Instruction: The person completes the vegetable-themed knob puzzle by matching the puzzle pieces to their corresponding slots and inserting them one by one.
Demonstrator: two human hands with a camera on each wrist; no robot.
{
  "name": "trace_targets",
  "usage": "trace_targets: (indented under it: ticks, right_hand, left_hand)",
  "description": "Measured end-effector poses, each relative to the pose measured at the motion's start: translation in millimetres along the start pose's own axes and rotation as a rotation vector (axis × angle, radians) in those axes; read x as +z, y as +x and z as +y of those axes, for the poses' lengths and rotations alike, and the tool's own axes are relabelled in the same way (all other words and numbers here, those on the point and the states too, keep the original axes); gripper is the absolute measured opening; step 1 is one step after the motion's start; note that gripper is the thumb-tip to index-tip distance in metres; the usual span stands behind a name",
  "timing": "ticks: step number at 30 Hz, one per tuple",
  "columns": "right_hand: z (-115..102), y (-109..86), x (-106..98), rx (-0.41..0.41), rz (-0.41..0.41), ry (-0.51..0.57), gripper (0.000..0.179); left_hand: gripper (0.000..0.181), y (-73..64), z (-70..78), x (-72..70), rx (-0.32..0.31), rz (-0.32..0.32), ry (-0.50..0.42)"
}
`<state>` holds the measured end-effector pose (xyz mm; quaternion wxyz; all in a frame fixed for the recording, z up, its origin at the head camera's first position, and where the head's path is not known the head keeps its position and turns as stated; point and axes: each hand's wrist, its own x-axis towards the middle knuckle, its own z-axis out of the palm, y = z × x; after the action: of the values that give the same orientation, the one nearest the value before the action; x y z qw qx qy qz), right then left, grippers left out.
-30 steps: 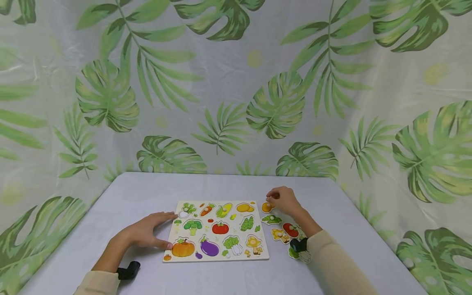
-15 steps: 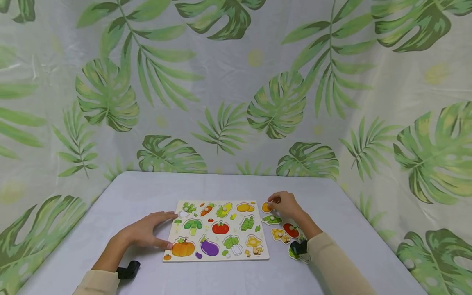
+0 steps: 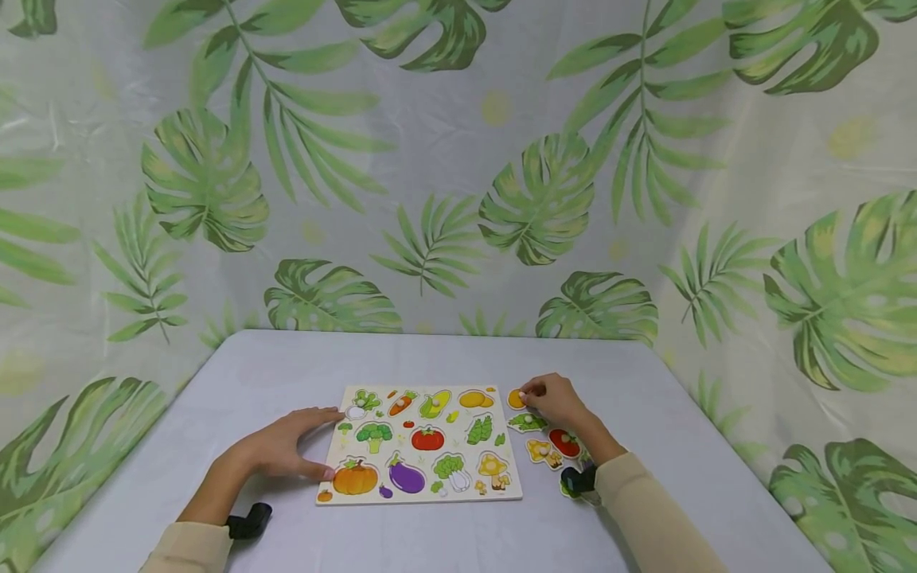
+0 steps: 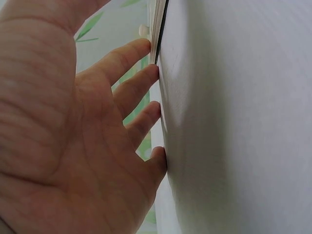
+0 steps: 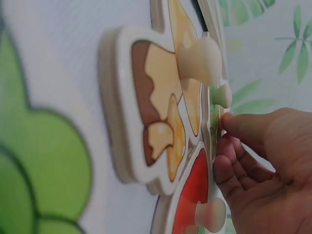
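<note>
Worktop: white-covered [image 3: 301, 362], carrying everything here; far edge is meeting the leaf-print curtain [image 3: 430, 167].
Puzzle board: lying flat [image 3: 456, 439] mid-worktop, between left and right edges, well apart from the far edge; showing printed vegetables in rows.
Knobbed pieces on board: carrot [image 3: 402, 406] and corn [image 3: 434, 406] are sitting along its far side.
Left hand: resting at the board's left edge [image 3: 282, 446], fingers spread and nearly straight, thumb wide apart; gripping nothing. Fingertips are touching board edge and worktop, thumb tip is reaching the near-left corner area.
Right hand: pinching [image 3: 557, 400] with fingers curled, thumb and index together at the knob of the orange piece; the wrist view is hiding the exact contact.
Orange piece: lying [image 3: 514, 401] just off the board's far-right corner, on the side of the worktop's right edge.
Pea piece: lying [image 3: 521, 422] just nearer than the orange one, beside the board's right edge.
Mushroom piece: lying [image 3: 536, 451] next in line, knob up.
Tomato piece: lying [image 3: 563, 442] right beside the mushroom, toward the worktop's right edge; can't tell if they're overlapping.
Green leafy piece: lying [image 5: 53, 165] nearest the person, partly hiding under the right wrist camera [image 3: 584, 479].
</note>
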<state>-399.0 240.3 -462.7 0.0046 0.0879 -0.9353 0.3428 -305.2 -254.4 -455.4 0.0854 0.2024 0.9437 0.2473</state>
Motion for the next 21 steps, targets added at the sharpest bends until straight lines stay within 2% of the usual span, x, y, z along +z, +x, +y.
trace_targets:
  ticks: [15, 21]
  right_hand:
    - [3.3, -1.3, 3.1, -0.037, 0.055, -0.021, 0.016]
    - [-4.2, -2.9, 1.1, -0.061, 0.072, 0.019, 0.017]
  left_hand:
    - [0.1, 1.8, -3.2, 1.8, 0.015, 0.002, -0.005]
    - [0.1, 2.6, -4.3, 1.4, 0.016, 0.003, 0.0]
